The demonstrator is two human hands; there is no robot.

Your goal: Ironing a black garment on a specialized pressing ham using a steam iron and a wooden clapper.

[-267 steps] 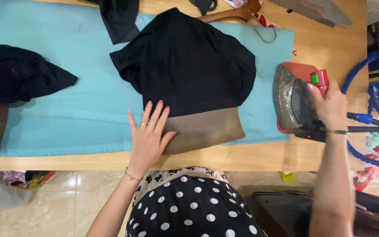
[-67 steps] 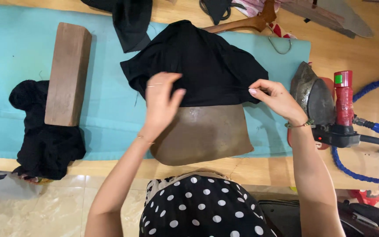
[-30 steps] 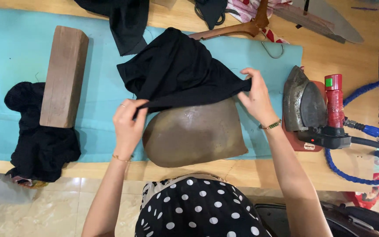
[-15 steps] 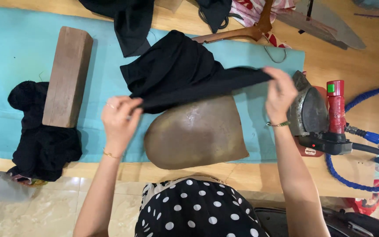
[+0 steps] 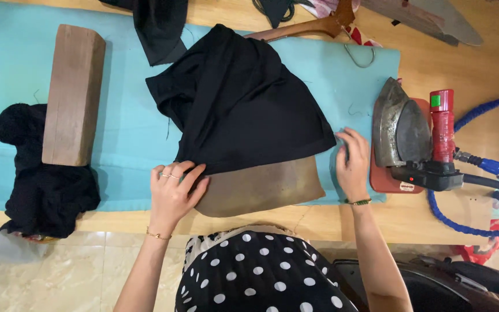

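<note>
The bench (image 5: 446, 225) carried a turquoise pad (image 5: 116, 133) over most of its top. On the pad, centre, the black garment (image 5: 244, 98) lay draped over a brown pressing form (image 5: 261, 188), whose rounded near end showed bare below the hem. A wooden block (image 5: 73, 95) lay lengthwise at left, its near end touching a black fabric heap (image 5: 41, 173) that hung over the near edge. The iron (image 5: 402, 130) sat on its red rest at right, hoses trailing off beyond it.

Left hand (image 5: 171, 193): fingers together and flat, pressing the hem's left corner against the form. Right hand (image 5: 352, 164): fingers loosely spread, resting on the pad just beside the hem's right corner, holding nothing, close to the iron's sole.

Risk, as judged: the right hand could brush the sole plate if it drifted further right; cause would be the narrow gap between them. The garment sat skewed, bunched toward the far left, so a crease could be pressed in if it were not evened out.

Versus half a second earlier: both hands then held the hem lifted and stretched, with most of the form exposed. The hem had since been lowered over the form, and the right hand had let go.
</note>
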